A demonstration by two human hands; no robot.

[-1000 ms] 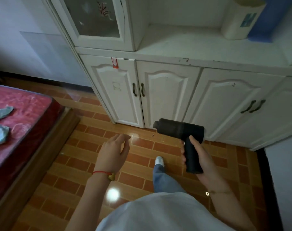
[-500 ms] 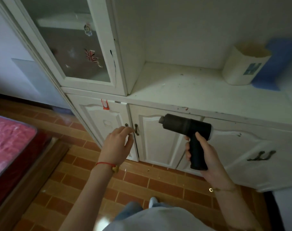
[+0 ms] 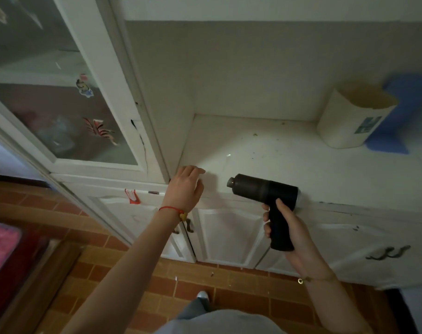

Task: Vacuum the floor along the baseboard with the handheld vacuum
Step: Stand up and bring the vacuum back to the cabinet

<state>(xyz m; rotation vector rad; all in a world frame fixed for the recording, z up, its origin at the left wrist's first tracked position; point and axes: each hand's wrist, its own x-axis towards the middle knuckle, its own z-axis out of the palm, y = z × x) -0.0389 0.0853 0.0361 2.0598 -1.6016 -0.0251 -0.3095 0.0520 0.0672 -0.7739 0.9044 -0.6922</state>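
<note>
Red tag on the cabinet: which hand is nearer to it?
Left. The left hand hovers just right of the red tag; the right hand is farther right, gripping the handheld vacuum.

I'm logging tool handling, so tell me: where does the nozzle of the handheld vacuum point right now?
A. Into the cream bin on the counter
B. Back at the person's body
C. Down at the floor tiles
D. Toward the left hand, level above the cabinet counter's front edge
D: the right hand grips the handheld vacuum with its nozzle level, aimed at the left hand by the counter.

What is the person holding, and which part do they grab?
The right hand holds the black handheld vacuum by its handle. The left hand holds nothing.
</note>
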